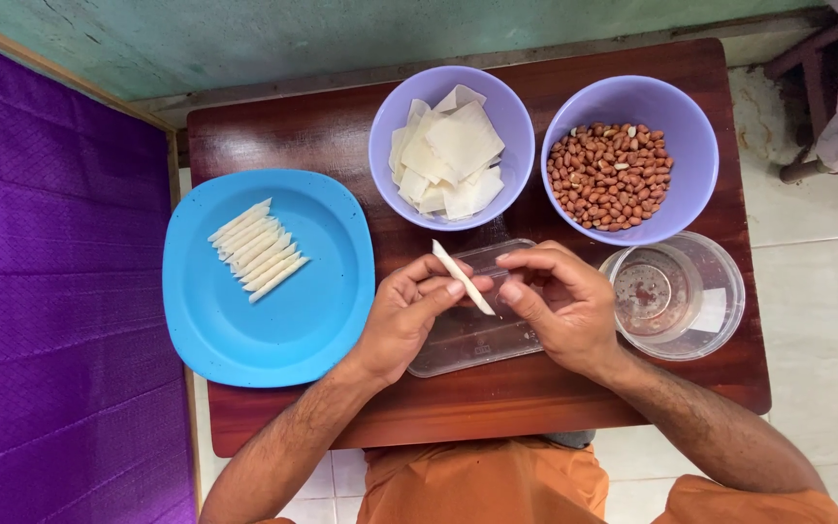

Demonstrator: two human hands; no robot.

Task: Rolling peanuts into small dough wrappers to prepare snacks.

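Both hands meet over a clear plastic lid on a small dark wooden table. My left hand and my right hand pinch a thin white rolled wrapper between their fingertips; it tilts from upper left to lower right. A blue plate at the left carries a row of several finished white rolls. Behind the hands, a lilac bowl holds cut white wrapper sheets. A second lilac bowl holds red-brown peanuts.
A clear round container with a little liquid stands at the right, beside my right hand. A purple quilted mat lies left of the table. Pale floor tiles and a wooden furniture leg are at the right.
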